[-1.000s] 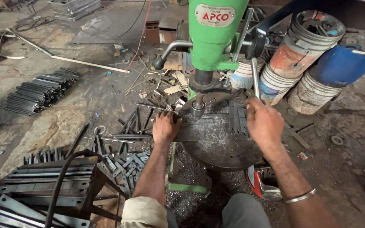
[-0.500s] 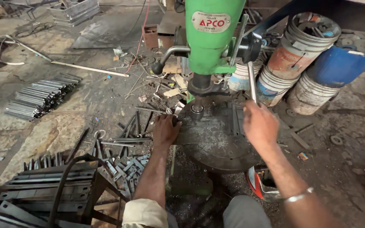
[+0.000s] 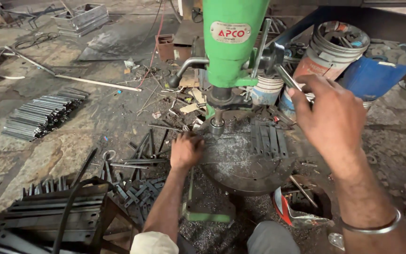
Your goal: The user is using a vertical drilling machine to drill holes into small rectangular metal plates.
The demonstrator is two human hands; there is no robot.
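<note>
Steel, stiff and probably heavy: the feed lever [image 3: 291,81] at two o'clock sits clamped in the right hand [image 3: 332,115]; left hand [image 3: 185,150] presses closed on something unseen at the round table [image 3: 250,164]'s nine o'clock edge.

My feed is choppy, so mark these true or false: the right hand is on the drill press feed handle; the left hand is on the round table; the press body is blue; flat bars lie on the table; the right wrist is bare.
1. The right hand is on the drill press feed handle. True.
2. The left hand rests at the round table. True.
3. The press body is blue. False: it is green.
4. Flat bars lie on the table. True.
5. The right wrist is bare. False: it wears a metal bangle.
</note>
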